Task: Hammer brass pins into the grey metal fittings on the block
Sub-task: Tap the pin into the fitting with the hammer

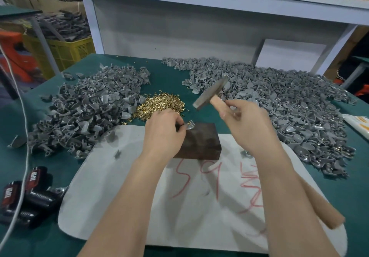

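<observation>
The grey fitting (189,125) sits on the far left corner of the dark block (199,142), and your left hand (163,129) pinches it there, fingertips closed on its near-left edge; whether a brass pin already stands in it, you cannot tell from here. Your right hand (252,124) is wrapped around the wooden handle of the hammer (211,93), whose head hangs raised up and to the right of the fitting, long axis tilted. The blow must come down and leftward, landing just beside your pinching fingers, so the right hand does the travelling.
</observation>
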A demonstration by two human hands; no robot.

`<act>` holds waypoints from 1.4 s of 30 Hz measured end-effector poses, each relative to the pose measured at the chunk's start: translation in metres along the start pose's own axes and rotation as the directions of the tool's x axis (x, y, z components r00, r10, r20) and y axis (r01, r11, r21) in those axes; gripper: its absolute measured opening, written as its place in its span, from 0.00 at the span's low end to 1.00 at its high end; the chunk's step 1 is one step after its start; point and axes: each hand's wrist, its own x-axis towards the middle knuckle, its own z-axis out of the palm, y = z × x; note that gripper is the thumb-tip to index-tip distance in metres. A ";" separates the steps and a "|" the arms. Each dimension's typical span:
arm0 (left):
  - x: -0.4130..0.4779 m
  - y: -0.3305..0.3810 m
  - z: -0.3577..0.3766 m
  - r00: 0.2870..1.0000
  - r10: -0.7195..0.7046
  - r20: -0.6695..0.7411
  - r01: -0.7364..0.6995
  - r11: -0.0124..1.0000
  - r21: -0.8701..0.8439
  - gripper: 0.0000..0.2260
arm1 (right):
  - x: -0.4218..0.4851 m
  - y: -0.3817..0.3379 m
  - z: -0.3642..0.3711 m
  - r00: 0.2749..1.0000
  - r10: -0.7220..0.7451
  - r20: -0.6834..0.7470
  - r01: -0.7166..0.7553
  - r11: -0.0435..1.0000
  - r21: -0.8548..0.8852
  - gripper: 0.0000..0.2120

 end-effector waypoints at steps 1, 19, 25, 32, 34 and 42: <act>0.000 0.000 0.000 1.000 0.004 0.001 -0.004 1.000 -0.001 0.04 | -0.003 -0.003 -0.002 0.997 -0.065 -0.029 0.065 0.998 0.003 0.11; -0.001 0.001 0.001 1.000 -0.008 -0.001 0.008 1.000 -0.012 0.06 | -0.022 -0.010 0.006 0.981 -0.166 0.097 0.174 0.982 -0.079 0.17; 0.000 0.001 0.002 0.999 -0.021 -0.031 0.020 0.999 -0.046 0.06 | -0.017 -0.012 0.000 0.956 -0.244 -0.165 0.250 0.968 0.016 0.17; 0.000 0.001 0.002 0.999 -0.030 -0.026 0.029 0.998 -0.056 0.06 | -0.022 -0.009 0.003 0.944 -0.188 -0.273 0.227 0.966 0.122 0.18; 0.000 0.001 0.002 0.999 -0.042 -0.020 0.041 0.997 -0.058 0.05 | -0.023 -0.009 0.005 0.971 -0.206 -0.124 0.215 0.974 0.064 0.18; -0.001 0.003 -0.001 0.999 -0.042 -0.009 0.041 0.999 -0.030 0.06 | 0.007 0.002 0.016 1.000 -0.015 0.014 0.014 0.998 0.064 0.08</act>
